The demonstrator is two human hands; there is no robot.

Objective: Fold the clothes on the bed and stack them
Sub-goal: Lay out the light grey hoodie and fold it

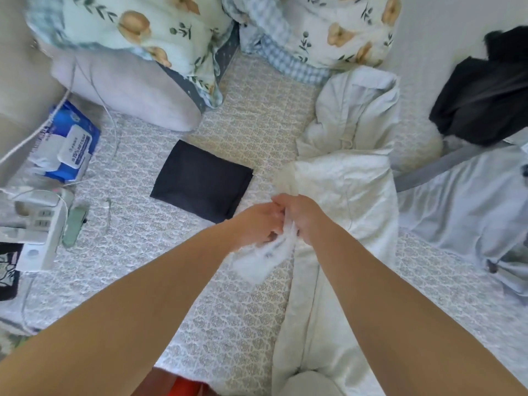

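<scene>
A white garment (345,201) lies crumpled down the middle right of the bed. My left hand (258,224) and my right hand (304,217) meet above it, and both grip a bunched edge of it that blurs between them. A black garment (201,181), folded into a flat square, rests on the patterned bedsheet (137,247) just left of my hands. A pale blue shirt (357,110) lies crumpled behind the white garment. A black piece of clothing (483,98) and a grey-blue one (468,207) lie unfolded at the right.
Floral pillows (160,27) and a grey pillow (125,87) fill the back of the bed. A blue pack of wipes (71,144), a white power strip (40,232) and cables sit at the left edge. Something red (185,388) shows at the near edge.
</scene>
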